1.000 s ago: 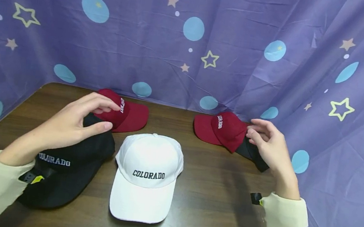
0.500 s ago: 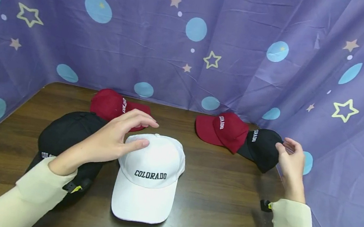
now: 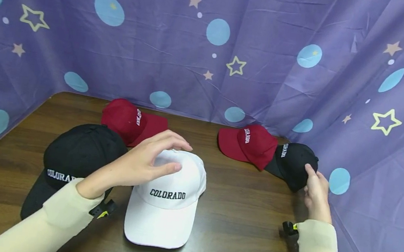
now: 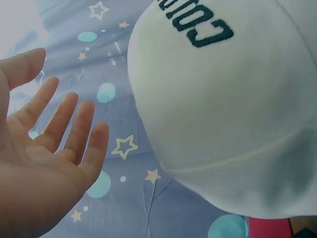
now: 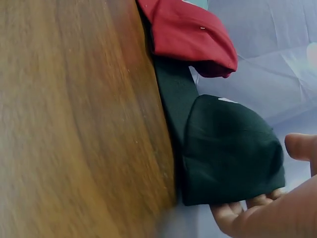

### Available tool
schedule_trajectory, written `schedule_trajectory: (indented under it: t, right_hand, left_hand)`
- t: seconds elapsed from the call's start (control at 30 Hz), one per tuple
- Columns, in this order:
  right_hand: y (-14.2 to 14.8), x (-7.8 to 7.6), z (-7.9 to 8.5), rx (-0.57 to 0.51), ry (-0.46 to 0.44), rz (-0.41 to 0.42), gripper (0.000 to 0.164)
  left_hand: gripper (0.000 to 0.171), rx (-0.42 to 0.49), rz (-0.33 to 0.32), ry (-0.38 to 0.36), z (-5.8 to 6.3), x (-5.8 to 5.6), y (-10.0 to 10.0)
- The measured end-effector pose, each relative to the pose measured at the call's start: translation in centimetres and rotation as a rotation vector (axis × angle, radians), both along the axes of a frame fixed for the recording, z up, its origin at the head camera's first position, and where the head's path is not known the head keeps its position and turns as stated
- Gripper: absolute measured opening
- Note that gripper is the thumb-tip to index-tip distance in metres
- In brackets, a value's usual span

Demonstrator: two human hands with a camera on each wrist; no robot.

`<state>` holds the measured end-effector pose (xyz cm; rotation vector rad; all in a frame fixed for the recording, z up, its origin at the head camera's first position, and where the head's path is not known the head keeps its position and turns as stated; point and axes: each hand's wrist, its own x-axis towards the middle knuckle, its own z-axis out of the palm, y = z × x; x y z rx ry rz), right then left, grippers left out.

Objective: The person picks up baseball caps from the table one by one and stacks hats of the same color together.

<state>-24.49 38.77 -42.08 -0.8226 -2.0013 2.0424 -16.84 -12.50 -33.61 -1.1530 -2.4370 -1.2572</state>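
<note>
My left hand hovers over the crown of a white baseball cap lettered COLORADO, thumb and fingers spread apart. In the left wrist view its palm shows bare beside the white crown. At the right, my right hand is at the back of a small black baseball cap. The right wrist view shows its fingers tucked under the lower edge of that black crown, the thumb right at its side. The black brim lies partly under a red baseball cap.
A larger black cap sits at the left, partly covered by my left forearm. Behind it rests another red cap. All lie on a brown wooden table, with a purple curtain along the back and sides.
My left hand has moved right, from over the larger black cap to over the white one. My right hand has gone from behind the red cap to the small black cap's back and taken hold.
</note>
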Motion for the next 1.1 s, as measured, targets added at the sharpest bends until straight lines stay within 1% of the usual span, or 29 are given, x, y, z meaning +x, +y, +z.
schedule_trajectory:
  t: [0.07,0.1,0.23,0.33,0.4,0.47,0.53,0.63,0.77,0.87,0.97,1.03,1.1]
  right_hand:
    - [0.0,-0.1,-0.2,-0.049,0.007,-0.004,0.036]
    - [0.0,-0.2,-0.2,-0.066,0.009,-0.006,0.031]
    - [0.0,-0.5,-0.5,-0.087,0.023,-0.031,0.021]
    - [0.0,-0.6,-0.6,-0.095,0.052,-0.053,0.014]
    - [0.0,-0.5,-0.6,-0.113,0.095,-0.072,0.010]
    - [-0.1,-0.3,-0.5,-0.122,0.157,-0.095,0.007]
    - [-0.2,-0.1,-0.3,-0.109,0.217,-0.121,0.008]
    - [-0.3,0.3,0.5,-0.040,0.281,-0.148,0.016]
    - [-0.5,1.0,2.1,0.035,0.329,-0.166,0.024]
    - [-0.7,1.4,3.4,0.069,0.371,-0.176,0.025]
    - [-0.9,1.9,4.7,0.123,0.411,-0.193,0.021]
    - [-1.1,2.3,5.5,0.220,0.433,-0.205,0.017]
    - [-1.2,2.7,6.4,0.352,0.448,-0.225,0.014]
  left_hand:
    - [0.038,0.002,-0.005,-0.008,-0.2,0.0,0.2]
    - [0.038,0.002,-0.007,-0.012,-0.3,0.0,0.3]
    - [0.038,0.006,-0.013,-0.032,-0.6,0.2,0.7]
    - [0.037,0.014,-0.023,-0.043,-0.9,0.2,0.9]
    - [0.037,0.018,-0.027,-0.046,-1.1,0.2,1.0]
    - [0.037,0.021,-0.028,-0.048,-1.2,0.2,1.0]
    - [0.038,0.021,-0.022,-0.042,-1.3,0.1,0.9]
    - [0.038,0.019,-0.009,-0.031,-1.2,0.0,0.8]
    - [0.038,0.022,0.005,-0.026,-1.0,0.0,0.6]
    - [0.038,0.029,0.009,-0.031,-0.9,-0.1,0.5]
    - [0.038,0.039,0.007,-0.039,-0.9,-0.2,0.5]
    - [0.039,0.046,0.006,-0.042,-0.9,-0.2,0.5]
    - [0.040,0.050,0.007,-0.044,-0.8,-0.4,0.5]
